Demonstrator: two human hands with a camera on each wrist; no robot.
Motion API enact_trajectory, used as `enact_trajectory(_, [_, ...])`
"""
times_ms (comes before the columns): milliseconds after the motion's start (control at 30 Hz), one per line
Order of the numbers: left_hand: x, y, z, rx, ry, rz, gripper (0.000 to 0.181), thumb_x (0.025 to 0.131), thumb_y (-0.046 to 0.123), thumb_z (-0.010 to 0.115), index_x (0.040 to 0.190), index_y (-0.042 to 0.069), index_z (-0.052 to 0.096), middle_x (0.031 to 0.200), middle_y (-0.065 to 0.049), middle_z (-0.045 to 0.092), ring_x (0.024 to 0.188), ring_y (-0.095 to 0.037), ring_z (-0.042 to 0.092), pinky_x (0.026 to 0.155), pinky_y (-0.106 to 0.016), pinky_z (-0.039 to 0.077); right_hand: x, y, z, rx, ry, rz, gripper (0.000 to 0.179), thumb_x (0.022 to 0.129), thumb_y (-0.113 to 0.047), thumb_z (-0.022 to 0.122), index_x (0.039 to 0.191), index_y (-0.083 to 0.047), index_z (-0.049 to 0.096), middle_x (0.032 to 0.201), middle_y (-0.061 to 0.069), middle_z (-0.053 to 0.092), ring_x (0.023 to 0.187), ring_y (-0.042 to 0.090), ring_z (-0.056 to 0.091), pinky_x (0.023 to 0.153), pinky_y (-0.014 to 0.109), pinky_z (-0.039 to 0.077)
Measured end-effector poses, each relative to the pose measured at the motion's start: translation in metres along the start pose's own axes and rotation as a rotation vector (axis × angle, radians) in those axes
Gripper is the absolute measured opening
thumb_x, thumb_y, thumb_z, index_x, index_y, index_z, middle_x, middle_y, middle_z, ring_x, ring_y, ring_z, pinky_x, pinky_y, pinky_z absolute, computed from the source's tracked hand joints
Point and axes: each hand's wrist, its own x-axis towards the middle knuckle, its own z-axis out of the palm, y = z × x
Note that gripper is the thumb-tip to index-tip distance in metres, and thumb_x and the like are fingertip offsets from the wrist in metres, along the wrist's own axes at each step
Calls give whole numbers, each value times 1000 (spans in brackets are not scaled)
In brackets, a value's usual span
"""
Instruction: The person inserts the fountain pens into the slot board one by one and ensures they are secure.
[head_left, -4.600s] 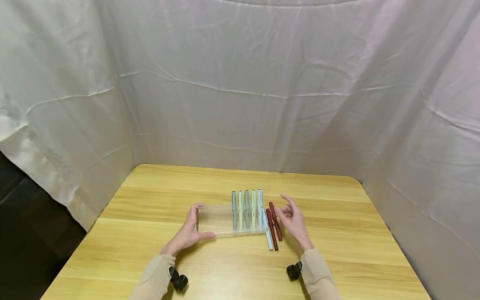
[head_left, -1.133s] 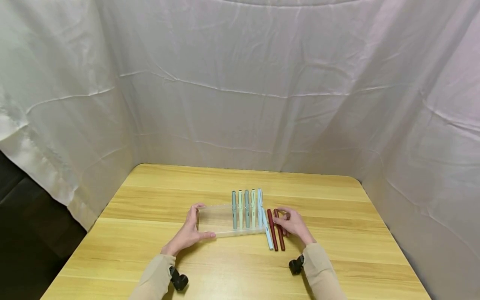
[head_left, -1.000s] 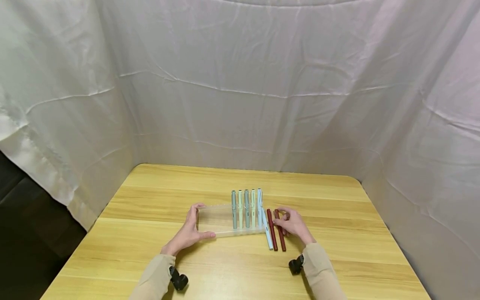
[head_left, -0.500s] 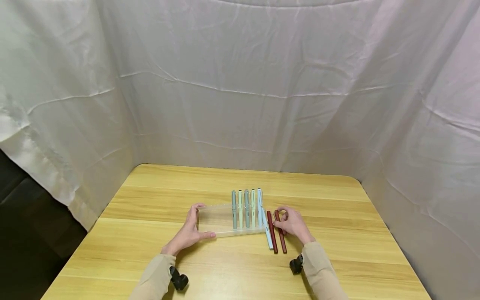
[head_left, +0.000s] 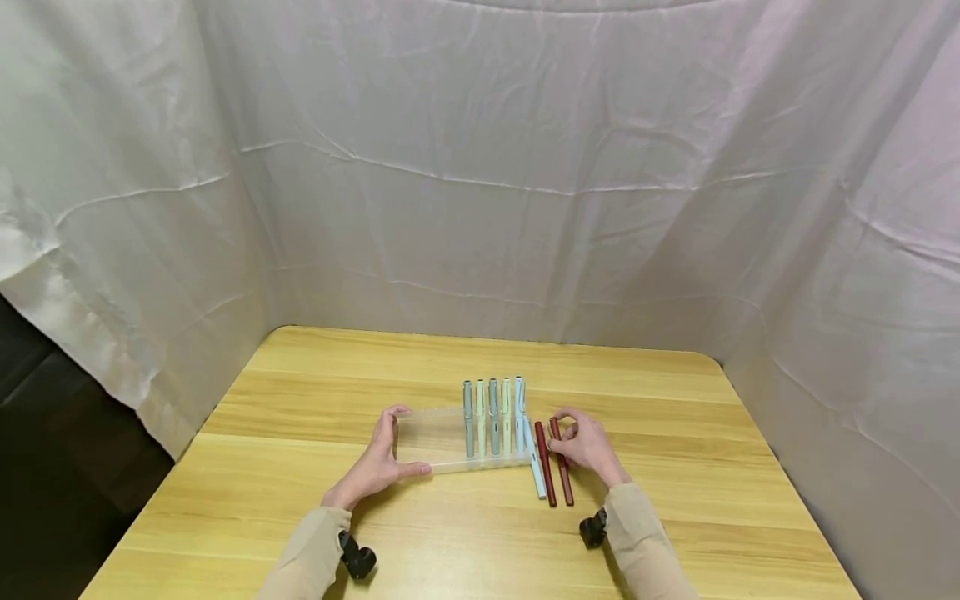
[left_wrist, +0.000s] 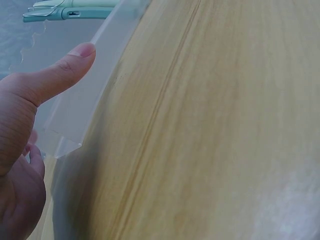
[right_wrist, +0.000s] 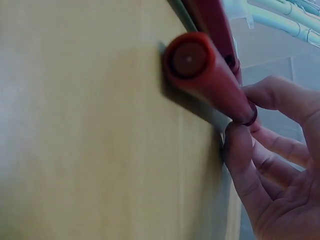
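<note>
My left hand grips the left end of a clear plastic pen tray, thumb along its front wall and fingers at the back corner. In the tray's right part stand several capped pens side by side: grey-green, pale green and a light blue pen. Another light blue pen leans on the tray's right end, slanting onto the table. Beside it lies a dark red pen. With thumb and fingertips, my right hand pinches a second dark red pen, the rightmost, near its far end.
A wood-grain table lies under everything. Pale grey curtains hang round its back and sides. Each wrist carries a small black camera, such as the left wrist camera.
My right hand was raised off the pens and now pinches the rightmost red pen. Both red pens have shifted nearer and lie roughly level with each other. The left hand and tray have stayed put.
</note>
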Motion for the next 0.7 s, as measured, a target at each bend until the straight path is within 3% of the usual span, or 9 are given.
enact_trajectory(233, [0, 0, 0, 2, 0, -6, 103, 69, 22, 92, 145, 6, 25, 153, -25, 27, 152, -47, 17, 126, -64, 11, -1, 0, -2, 12, 9, -25, 51, 86, -14, 77, 133, -5, 59, 82, 9, 67, 58, 13, 58, 52, 26, 51])
enact_trajectory(533, [0, 0, 0, 9, 8, -6, 103, 69, 22, 92, 145, 5, 26, 152, -26, 27, 151, -48, 18, 125, -65, 13, -3, -10, -7, 79, 33, -132, 54, 91, -13, 74, 139, -3, 53, 86, 13, 70, 67, 14, 61, 53, 22, 50])
enact_trajectory(700, [0, 0, 0, 8, 15, -2, 103, 67, 21, 93, 144, 5, 26, 151, -25, 28, 151, -47, 19, 126, -64, 14, -6, -15, -9, 181, 40, -137, 54, 91, -12, 74, 140, -7, 51, 93, 19, 69, 70, 27, 69, 55, 28, 57])
